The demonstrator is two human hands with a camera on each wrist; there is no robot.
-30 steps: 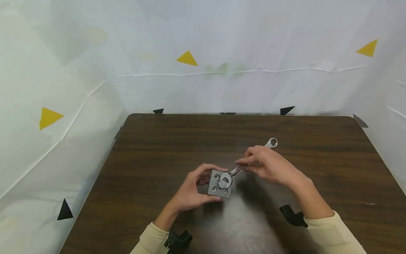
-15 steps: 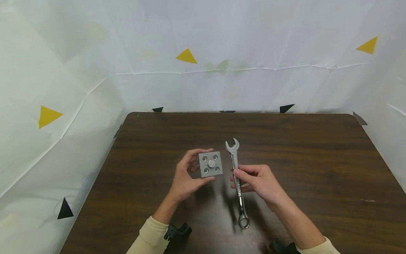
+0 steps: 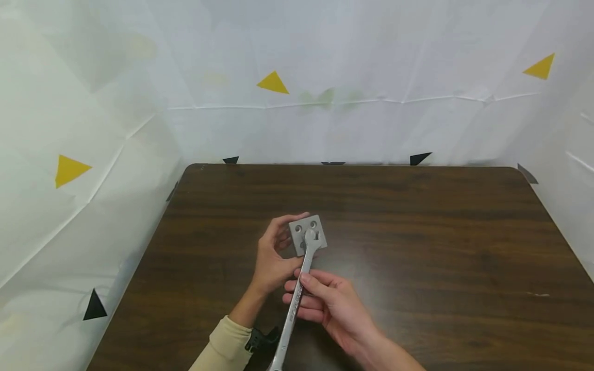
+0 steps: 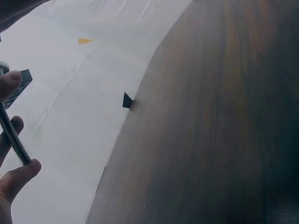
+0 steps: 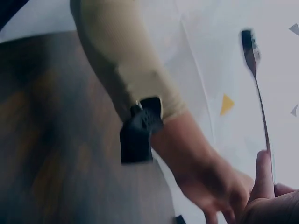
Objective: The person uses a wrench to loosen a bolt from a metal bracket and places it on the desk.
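Left hand (image 3: 271, 257): fingers clamped on grey plate (image 3: 307, 236), held above surface (image 3: 441, 232) | right hand (image 3: 334, 304): fingers gripped wrench (image 3: 297, 288) mid-shaft | change: wrench, apart 0.5 s earlier, now had its open end on the plate's bolt (image 3: 309, 236).

head view: from above and behind the hands, facing forward and down over the dark wooden table (image 3: 417, 232) to the white sheeting (image 3: 325, 62) behind it; far enough to take in nearly the whole tabletop. left wrist view: from close under the left hand (image 4: 11, 182), low and tilted along the table's left edge toward the sheeting; shares with the head view the black triangle (image 4: 127, 100) at that edge. right wrist view: very close and blurred, looking back across the table at the left forearm's cream sleeve (image 5: 126, 65); shares with the head view the wrench (image 5: 259, 93) and that sleeve.
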